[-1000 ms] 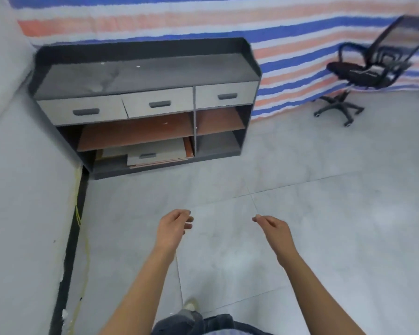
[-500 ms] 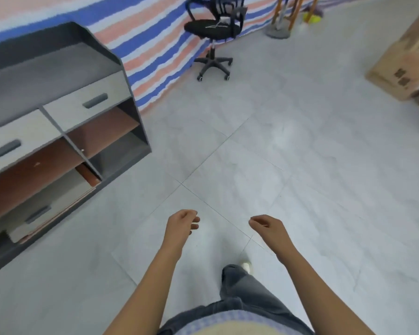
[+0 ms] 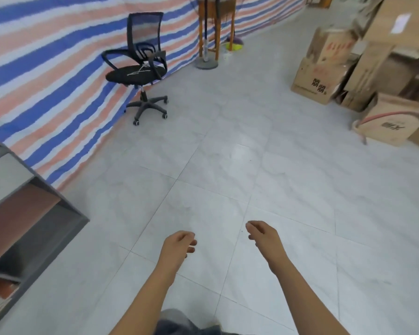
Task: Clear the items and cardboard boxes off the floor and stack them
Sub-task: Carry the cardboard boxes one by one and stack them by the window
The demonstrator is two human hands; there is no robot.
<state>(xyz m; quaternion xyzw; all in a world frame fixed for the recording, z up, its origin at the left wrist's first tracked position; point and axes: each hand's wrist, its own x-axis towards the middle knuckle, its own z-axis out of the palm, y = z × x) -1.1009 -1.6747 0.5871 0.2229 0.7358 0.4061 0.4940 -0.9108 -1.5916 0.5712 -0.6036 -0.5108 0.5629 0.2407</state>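
Observation:
Several cardboard boxes stand at the far right on the tiled floor: a printed brown box (image 3: 312, 79), a taller box (image 3: 329, 45) behind it, and a low box (image 3: 392, 122) with a red hose across it. A large carton (image 3: 402, 22) rises behind them. My left hand (image 3: 178, 246) and my right hand (image 3: 264, 236) hang in front of me over the floor, fingers loosely curled, holding nothing. Both are far from the boxes.
A black mesh office chair (image 3: 140, 68) stands by the striped tarp wall (image 3: 46, 68). A wooden stool (image 3: 215, 22) and a round-based pole (image 3: 206, 61) stand further back. A grey cabinet (image 3: 22, 226) with drawers is at the left edge.
The view has swung right, from the cabinet towards the chair and the boxes. Both hands stay in front of me, holding nothing.

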